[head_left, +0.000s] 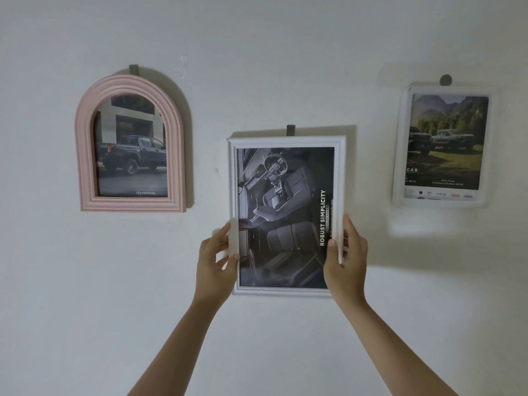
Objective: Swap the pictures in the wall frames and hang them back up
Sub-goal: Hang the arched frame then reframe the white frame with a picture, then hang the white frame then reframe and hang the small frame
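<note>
A white rectangular frame (285,141) with a dark car-interior picture is against the wall under a grey hook (290,130). My left hand (215,264) grips its left edge low down, and my right hand (347,261) grips its right edge at about the same height. A pink arched frame (85,155) with a picture of a dark pickup truck hangs at the left from another hook (133,69). At the right hangs a white rounded frame (400,155) showing trucks in a green landscape, under a round hook (445,80).
The wall (257,67) is plain white, with small scuff marks above and between the frames. Shadows of the frames fall to the right of each one. Bare wall fills the lower part of the view around my forearms.
</note>
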